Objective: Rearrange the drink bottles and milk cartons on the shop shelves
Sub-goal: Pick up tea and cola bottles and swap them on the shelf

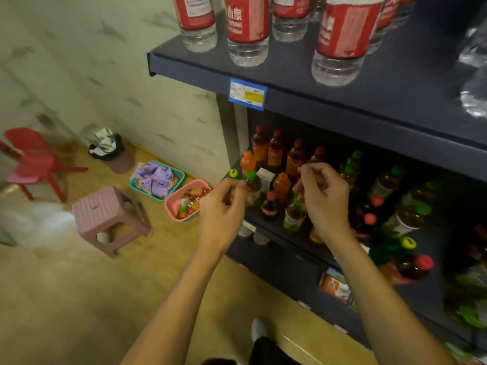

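Both hands hover in front of the middle shelf (271, 225), fingers loosely curled, grasping nothing I can make out. The left hand (222, 206) sits just beside a green-capped bottle (252, 187); the right hand (325, 196) is at three o'clock of it, among orange bottles (281, 187) and a carton (265, 177). Water bottles (247, 30) stand at twelve. A pink stool (105, 214), baskets (179, 204), a red chair (34, 162) and a bin (110, 151) occupy the tan floor (79, 299) at nine.

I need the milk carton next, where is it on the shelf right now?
The white milk carton stands near the left end of the middle shelf, between the green-capped bottle and an orange bottle.
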Available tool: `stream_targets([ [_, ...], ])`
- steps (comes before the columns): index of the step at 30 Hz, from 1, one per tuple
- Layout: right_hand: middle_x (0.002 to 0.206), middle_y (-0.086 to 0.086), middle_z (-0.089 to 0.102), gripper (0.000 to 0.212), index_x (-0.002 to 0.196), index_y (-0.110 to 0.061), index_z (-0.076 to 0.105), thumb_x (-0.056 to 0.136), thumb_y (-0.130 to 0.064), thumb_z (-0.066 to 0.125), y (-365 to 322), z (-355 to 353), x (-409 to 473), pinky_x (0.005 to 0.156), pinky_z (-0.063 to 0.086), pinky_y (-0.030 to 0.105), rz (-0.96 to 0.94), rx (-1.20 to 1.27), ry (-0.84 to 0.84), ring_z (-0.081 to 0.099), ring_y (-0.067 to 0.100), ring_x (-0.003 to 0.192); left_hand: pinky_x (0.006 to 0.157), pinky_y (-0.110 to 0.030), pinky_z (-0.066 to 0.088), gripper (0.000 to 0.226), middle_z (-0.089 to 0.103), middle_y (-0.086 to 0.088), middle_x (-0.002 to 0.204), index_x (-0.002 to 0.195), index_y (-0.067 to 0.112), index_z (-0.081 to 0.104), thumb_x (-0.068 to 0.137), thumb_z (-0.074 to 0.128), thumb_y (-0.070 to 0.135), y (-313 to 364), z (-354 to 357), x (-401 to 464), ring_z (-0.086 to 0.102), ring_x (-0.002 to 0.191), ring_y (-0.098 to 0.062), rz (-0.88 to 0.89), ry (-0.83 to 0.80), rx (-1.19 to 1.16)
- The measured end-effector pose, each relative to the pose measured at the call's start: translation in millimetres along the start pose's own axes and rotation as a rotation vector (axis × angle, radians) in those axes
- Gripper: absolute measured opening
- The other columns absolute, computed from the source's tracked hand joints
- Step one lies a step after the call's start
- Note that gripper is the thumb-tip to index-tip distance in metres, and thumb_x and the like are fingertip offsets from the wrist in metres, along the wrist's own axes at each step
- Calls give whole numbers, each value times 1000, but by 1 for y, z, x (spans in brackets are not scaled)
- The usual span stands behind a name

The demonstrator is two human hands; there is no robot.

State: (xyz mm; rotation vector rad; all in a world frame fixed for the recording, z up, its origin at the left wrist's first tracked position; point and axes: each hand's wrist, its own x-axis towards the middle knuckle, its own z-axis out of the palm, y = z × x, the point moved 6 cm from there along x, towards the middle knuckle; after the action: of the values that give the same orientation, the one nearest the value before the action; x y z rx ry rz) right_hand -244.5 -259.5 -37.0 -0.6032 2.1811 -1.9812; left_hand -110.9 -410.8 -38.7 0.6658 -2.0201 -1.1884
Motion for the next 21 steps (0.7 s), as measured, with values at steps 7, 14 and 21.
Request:
stream_targets([
  [7,72,14,63,27,91,-13,59,106,-22,39,6,45,26,52,45,20,50,-21,55,57,14,56,50,-40,46,28,56,-2,62,85,8,63,103,46,22,-42,-8,50,54,53,-20,9,-165,-6],
  [14,70,6,59,28,85,-3,58,105,-13,42,-7,58,10,53,43,23,-9,-138,299,53,10,60,54,-31,45,24,57,-3,69,90,15,58,105,41,23,-75,-3,88,55,57,-14,-53,-440,-71],
  [21,66,18,55,34,77,-9,54,105,-25,42,-6,76,-30,52,43,47,37,-258,575,53,36,58,50,-14,39,23,52,-2,64,92,13,60,102,40,11,-98,-20,114,48,51,-3,-39,-581,-194],
])
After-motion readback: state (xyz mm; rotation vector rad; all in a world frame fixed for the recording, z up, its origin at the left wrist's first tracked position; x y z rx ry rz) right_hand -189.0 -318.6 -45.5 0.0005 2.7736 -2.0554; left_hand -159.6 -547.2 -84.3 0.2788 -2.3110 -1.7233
